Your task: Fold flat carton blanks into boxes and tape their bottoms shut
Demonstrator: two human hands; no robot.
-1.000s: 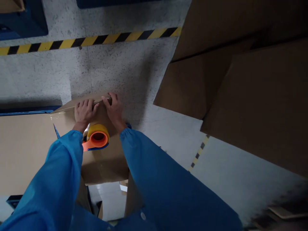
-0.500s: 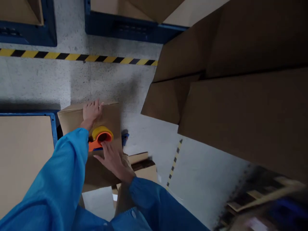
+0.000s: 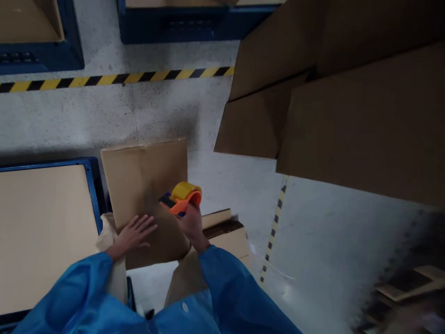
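Note:
A brown cardboard box (image 3: 146, 176) stands in front of me, its broad side facing up to the camera. My left hand (image 3: 136, 232) lies flat on its lower left part, fingers spread. Above the right half of the box, my right hand (image 3: 193, 225) grips an orange tape dispenser (image 3: 181, 205) that carries a roll of yellow tape (image 3: 184, 189). The dispenser's dark front end points left. My right fingers are partly hidden behind the dispenser.
A blue pallet (image 3: 91, 195) with a cardboard sheet (image 3: 41, 232) is at left. More blue pallets (image 3: 181, 25) stand beyond the striped floor tape (image 3: 104, 80). Large cardboard flaps (image 3: 347, 125) jut in from the right. Folded cardboard (image 3: 225, 239) lies beside my right arm.
My left hand has moved from the box's far edge down to its lower left. My right hand has taken hold of the tape dispenser and lifted it rightward off the box.

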